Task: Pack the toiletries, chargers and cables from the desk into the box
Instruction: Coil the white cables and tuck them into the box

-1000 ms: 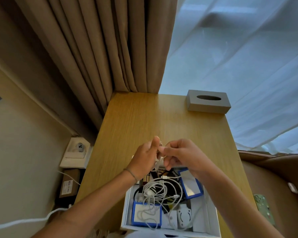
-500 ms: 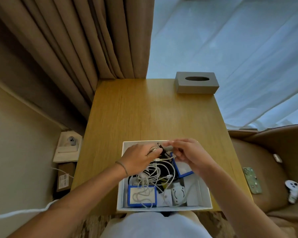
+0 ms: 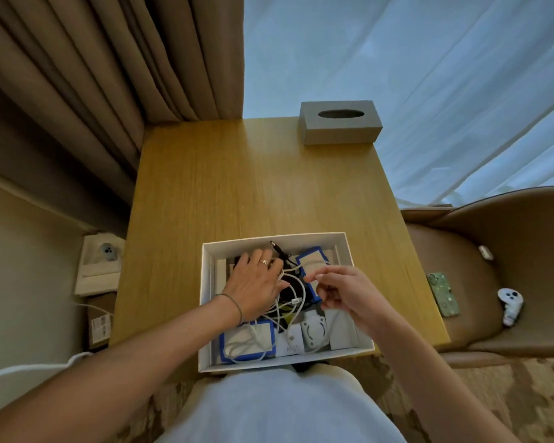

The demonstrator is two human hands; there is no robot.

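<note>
A white box (image 3: 346, 247) sits at the near edge of the wooden desk (image 3: 253, 187). It holds tangled white cables (image 3: 296, 298), a black cable with a barrel plug (image 3: 277, 246), two blue-framed items (image 3: 248, 342), and white chargers (image 3: 314, 329). My left hand (image 3: 253, 284) lies flat, fingers straight, pressing down on the contents at the box's left. My right hand (image 3: 339, 292) hovers over the box's right side, fingers loosely curled; whether it pinches the white cable I cannot tell.
A grey tissue box (image 3: 339, 126) stands at the desk's far right corner. A brown chair (image 3: 493, 282) to the right carries a green phone (image 3: 443, 297) and a white controller (image 3: 510, 305). A wall socket (image 3: 104, 254) and curtains are on the left.
Both hands came down from above the box. The left hand released the cable it held and now presses flat on the contents; the right hand moved right and loosened.
</note>
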